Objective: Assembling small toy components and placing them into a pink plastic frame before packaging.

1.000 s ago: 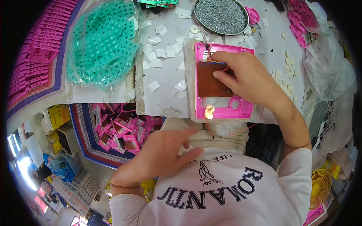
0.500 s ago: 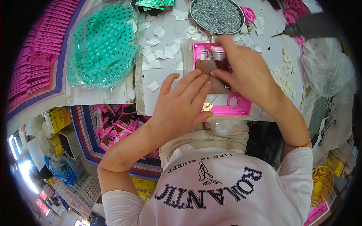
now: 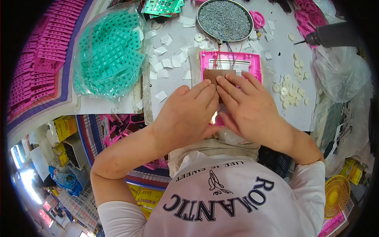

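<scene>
Rests left hand and right hand — with grip spread, empty — on one brown rectangular board over one pink plastic case.

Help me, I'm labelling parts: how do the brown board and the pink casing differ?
The brown board is smaller; the pink casing larger. The board looks flat; the casing looks rimmed. The board is on top; the casing underneath. Both are partly hidden.

Brown rectangular board, partly hidden, lying over the middle of an open pink plastic casing, casing flat
</scene>
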A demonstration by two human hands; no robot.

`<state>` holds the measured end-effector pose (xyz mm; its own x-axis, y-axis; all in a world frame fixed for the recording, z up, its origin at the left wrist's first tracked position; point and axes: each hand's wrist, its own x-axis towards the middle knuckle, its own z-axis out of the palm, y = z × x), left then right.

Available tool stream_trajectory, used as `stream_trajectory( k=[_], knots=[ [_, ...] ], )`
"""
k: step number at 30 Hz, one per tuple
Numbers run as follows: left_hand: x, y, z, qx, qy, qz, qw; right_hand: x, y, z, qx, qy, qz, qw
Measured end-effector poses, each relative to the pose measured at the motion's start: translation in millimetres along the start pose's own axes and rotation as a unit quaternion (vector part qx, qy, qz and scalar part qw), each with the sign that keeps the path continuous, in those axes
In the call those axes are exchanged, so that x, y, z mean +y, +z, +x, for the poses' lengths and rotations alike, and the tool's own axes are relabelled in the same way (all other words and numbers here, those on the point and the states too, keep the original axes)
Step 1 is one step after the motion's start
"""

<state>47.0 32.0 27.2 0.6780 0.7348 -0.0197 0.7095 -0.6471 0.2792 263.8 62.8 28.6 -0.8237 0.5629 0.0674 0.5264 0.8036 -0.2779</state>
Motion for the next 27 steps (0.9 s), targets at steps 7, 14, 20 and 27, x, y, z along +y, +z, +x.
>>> stream_trajectory(
  k=[7, 14, 20, 27],
  knots=[
    [4, 4, -5, 0.009, -0.006, -0.018, 1.0, 13, 0, 2, 0.011, -0.025, 0.033, 0.999],
    [-87, -32, 88, 0.169, -0.092, -0.074, 0.979, 1, 7, -3, -0.025, -0.01, -0.078, 0.997],
    [-136, -2, 160, 0.061, -0.073, 0.087, 0.992, 2, 5, -3, -0.019, -0.026, -0.047, 0.998],
    [-143, 14, 174, 0.147, -0.102, 0.173, 0.968, -4, 8, -3, -0.021, -0.023, -0.07, 0.997]
  ],
)
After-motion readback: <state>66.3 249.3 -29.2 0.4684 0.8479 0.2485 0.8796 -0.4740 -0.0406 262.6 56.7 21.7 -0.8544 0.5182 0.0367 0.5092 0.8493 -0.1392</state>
